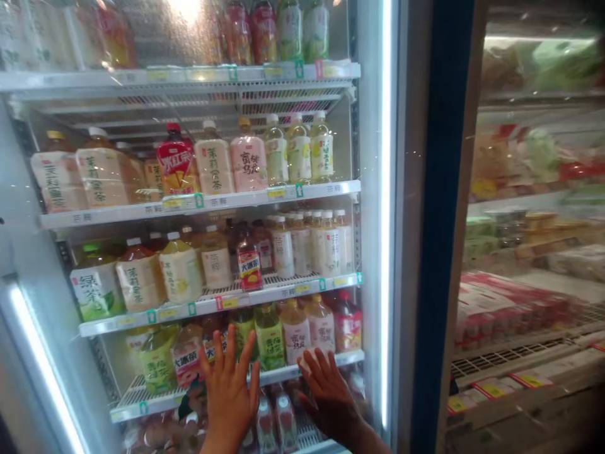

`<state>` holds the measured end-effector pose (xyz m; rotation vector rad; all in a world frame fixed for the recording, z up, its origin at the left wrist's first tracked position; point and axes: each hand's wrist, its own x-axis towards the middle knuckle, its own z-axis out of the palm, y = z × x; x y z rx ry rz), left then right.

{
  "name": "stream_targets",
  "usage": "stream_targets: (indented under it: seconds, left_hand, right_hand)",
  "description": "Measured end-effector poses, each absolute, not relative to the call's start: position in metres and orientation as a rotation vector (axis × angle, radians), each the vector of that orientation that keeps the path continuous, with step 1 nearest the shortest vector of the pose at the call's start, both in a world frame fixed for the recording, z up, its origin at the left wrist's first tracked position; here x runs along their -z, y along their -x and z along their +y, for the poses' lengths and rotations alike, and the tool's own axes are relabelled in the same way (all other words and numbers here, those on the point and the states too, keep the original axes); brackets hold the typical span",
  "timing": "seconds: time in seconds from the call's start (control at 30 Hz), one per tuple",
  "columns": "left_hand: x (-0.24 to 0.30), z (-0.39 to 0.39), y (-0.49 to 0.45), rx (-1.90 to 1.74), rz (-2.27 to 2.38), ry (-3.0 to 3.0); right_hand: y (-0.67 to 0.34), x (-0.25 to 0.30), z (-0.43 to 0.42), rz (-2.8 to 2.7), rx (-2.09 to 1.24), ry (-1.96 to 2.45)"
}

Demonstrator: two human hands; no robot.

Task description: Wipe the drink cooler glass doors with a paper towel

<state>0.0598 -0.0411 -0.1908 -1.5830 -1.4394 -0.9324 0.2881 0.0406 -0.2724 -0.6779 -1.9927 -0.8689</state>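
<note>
Left hand (229,388) is facing the fridge, fingers standing wide apart and released! Right hand (328,391) is leaning left, fingers loosely open, overlapping pink-labelled bottles (297,331). Between them, a green bottle (270,339) is standing on the lower shelf (343,359). Whether either hand is touching anything, I'm not seeing.

Right of the hands (230,394) rise a light strip (386,221) and a dark blue post (447,221); beyond, blurred red-and-white packs (501,306) lie above yellow price tags (532,381).
</note>
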Motion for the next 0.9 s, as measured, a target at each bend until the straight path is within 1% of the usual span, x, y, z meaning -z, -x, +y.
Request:
stream_targets:
  seconds: [0.03,0.17,0.2,0.23,0.27,0.3,0.43,0.47,0.5,0.53,0.57,0.67,0.73,0.77,0.8,0.83,0.9]
  left_hand:
    - [0.187,-0.042,-0.053,0.95,-1.442,1.577]
    - [0.171,-0.045,-0.028,1.038,-1.44,1.549]
    - [0.167,-0.047,-0.022,1.05,-1.441,1.545]
    - [0.165,-0.049,-0.017,1.058,-1.443,1.543]
    - [0.164,-0.051,-0.011,1.062,-1.446,1.545]
    - [0.164,-0.053,-0.005,1.057,-1.453,1.548]
    - [0.174,-0.064,0.019,1.005,-1.475,1.524]
    - [0.177,-0.067,0.025,0.988,-1.478,1.517]
    - [0.179,-0.069,0.031,0.973,-1.475,1.512]
    - [0.181,-0.071,0.037,0.962,-1.467,1.509]
    - [0.181,-0.073,0.042,0.953,-1.461,1.507]
    - [0.18,-0.077,0.054,0.94,-1.445,1.506]
    - [0.18,-0.08,0.06,0.948,-1.446,1.508]
    - [0.18,-0.081,0.063,0.955,-1.448,1.509]
    - [0.181,-0.082,0.065,0.963,-1.453,1.509]
    - [0.183,-0.083,0.068,0.971,-1.46,1.509]
    - [0.187,-0.086,0.073,0.977,-1.477,1.511]
  right_hand:
    - [-0.278,0.244,0.043,-1.965,0.877,0.69]
    - [-0.23,0.098,0.054,-1.794,0.842,0.718]
    - [-0.219,0.077,0.054,-1.757,0.823,0.723]
    - [-0.208,0.068,0.052,-1.732,0.804,0.73]
    - [-0.2,0.072,0.048,-1.718,0.789,0.737]
    - [-0.192,0.087,0.043,-1.719,0.779,0.746]
    - [-0.176,0.198,0.019,-1.909,0.857,0.674]
    - [-0.173,0.216,0.015,-1.962,0.887,0.642]
    - [-0.168,0.222,0.012,-1.998,0.909,0.62]
    - [-0.162,0.216,0.011,-2.012,0.92,0.608]
    - [-0.155,0.199,0.011,-2.002,0.916,0.611]
    - [-0.123,0.113,0.014,-1.887,0.861,0.64]
    - [-0.102,0.071,0.016,-1.797,0.825,0.659]
    - [-0.094,0.065,0.016,-1.774,0.815,0.667]
    - [-0.089,0.07,0.014,-1.771,0.812,0.67]
    - [-0.085,0.087,0.012,-1.787,0.812,0.673]
    - [-0.086,0.142,0.005,-1.861,0.828,0.658]
